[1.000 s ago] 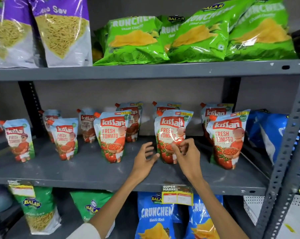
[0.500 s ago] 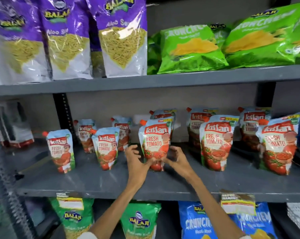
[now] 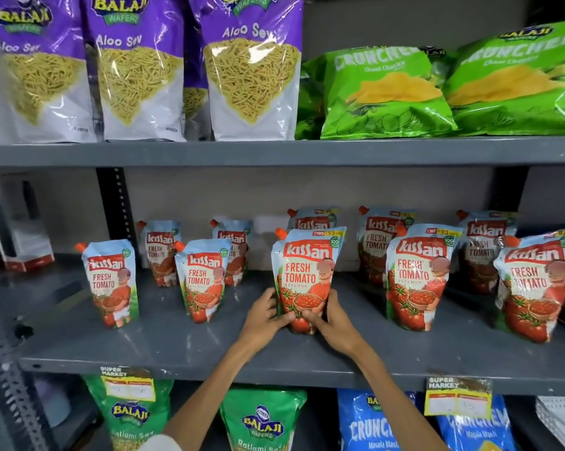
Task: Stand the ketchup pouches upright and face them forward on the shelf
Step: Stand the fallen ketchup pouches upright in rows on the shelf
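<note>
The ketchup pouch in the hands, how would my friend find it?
Find the grey middle shelf with the ketchup. In its front row, look at the middle pouch. It alone has a left hand and a right hand gripping its bottom.

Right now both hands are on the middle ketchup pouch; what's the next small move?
Probably let go and shift left: the held pouch already stands upright, label forward, between left hand and right hand. The next front pouch on the left looks slightly turned.
</note>
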Available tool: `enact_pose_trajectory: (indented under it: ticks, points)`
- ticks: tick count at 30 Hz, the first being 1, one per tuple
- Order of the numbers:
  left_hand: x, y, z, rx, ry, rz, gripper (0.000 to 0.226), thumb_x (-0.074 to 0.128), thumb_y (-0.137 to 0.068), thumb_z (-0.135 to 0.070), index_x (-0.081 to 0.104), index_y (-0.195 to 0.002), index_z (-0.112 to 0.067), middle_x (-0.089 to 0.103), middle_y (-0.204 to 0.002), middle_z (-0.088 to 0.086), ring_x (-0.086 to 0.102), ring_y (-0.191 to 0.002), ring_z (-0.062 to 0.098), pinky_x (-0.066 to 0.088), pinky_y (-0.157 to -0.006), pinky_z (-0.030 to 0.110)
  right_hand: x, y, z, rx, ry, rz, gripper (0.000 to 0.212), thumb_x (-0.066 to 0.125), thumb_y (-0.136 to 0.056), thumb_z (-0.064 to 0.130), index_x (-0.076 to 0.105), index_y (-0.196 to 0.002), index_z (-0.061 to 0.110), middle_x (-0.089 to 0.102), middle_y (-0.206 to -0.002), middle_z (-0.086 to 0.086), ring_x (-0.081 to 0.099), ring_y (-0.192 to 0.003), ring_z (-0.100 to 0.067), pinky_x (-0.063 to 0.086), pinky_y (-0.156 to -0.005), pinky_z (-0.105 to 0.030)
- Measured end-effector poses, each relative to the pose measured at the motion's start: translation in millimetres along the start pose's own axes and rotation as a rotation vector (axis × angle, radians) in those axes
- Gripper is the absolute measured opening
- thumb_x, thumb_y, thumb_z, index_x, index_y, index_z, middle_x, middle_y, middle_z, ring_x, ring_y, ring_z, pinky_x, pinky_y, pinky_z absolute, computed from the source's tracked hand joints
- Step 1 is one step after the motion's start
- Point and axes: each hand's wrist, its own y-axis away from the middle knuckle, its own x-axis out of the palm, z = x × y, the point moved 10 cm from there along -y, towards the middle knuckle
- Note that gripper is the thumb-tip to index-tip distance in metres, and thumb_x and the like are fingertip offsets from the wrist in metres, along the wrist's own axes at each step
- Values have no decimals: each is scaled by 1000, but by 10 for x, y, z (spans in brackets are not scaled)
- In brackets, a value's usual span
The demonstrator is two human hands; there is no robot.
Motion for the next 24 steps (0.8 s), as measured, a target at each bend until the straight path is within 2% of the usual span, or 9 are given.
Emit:
enact_pose_trajectory:
  ticks: [4,8,12,15,17,18,19,21,24]
  points:
    - [156,-23,-31,-11,8,37,55,75,-84,-9,47,-128,-26,67,-116,-6,65,-103,1,54,-75,11,-175,7,-61,-5,36,-24,47,66,-89,20,34,-123,18,55,-124,0,55,-109,0,49,-90,-16]
    - [353,-76,-126,-6,2,62,55,73,-85,-10,46,-131,-26,65,-125,1,63,-107,2,54,-76,11,-371,-7,-125,-5,52,-64,49,68,-87,22,35,-122,21,55,-125,-3,56,-115,-11,50,-95,-27]
    - [420,-101,-165,-9,-8,73,53,71,-88,-10,45,-131,-26,62,-126,-1,61,-105,-2,52,-74,8,-435,-5,-128,12,79,-81,52,71,-85,24,35,-123,20,55,-125,-5,56,-117,-15,45,-88,-16]
    - [414,-97,-154,-6,-14,43,55,70,-88,-8,43,-133,-23,63,-127,6,62,-104,1,52,-74,8,-477,19,-179,53,100,-103,65,76,-79,34,38,-128,14,55,-125,-5,55,-117,-16,47,-92,-24]
    - [369,-53,-154,-13,-16,4,64,72,-87,-10,39,-141,-19,62,-125,9,63,-105,11,54,-74,11,-590,59,-217,103,169,-213,84,80,-68,48,39,-129,8,50,-122,-3,52,-115,-16,48,-97,-33]
    - [332,-7,-145,-22,-22,-18,68,73,-86,-11,36,-143,-20,61,-124,8,62,-107,14,54,-74,12,-669,117,-238,149,188,-282,89,81,-63,54,42,-126,6,49,-117,-3,52,-110,-16,49,-95,-34]
    - [285,35,-131,-26,-28,-40,71,73,-86,-14,35,-145,-21,60,-123,8,62,-108,16,53,-75,13,-746,185,-237,189,188,-343,87,82,-59,57,46,-120,5,51,-111,-3,55,-102,-16,50,-87,-32]
    - [156,142,-90,-19,-30,-79,71,74,-85,-16,36,-144,-23,62,-124,7,64,-107,15,53,-77,14,-794,343,-163,219,144,-411,66,82,-61,56,57,-99,7,62,-91,-2,59,-79,-12,46,-65,-23]
    - [-65,266,-60,11,-21,-120,61,74,-85,-19,45,-138,-24,66,-120,4,67,-106,13,53,-82,18,-596,439,-18,161,65,-350,36,77,-73,46,66,-66,13,69,-63,2,60,-58,-4,43,-57,-21]
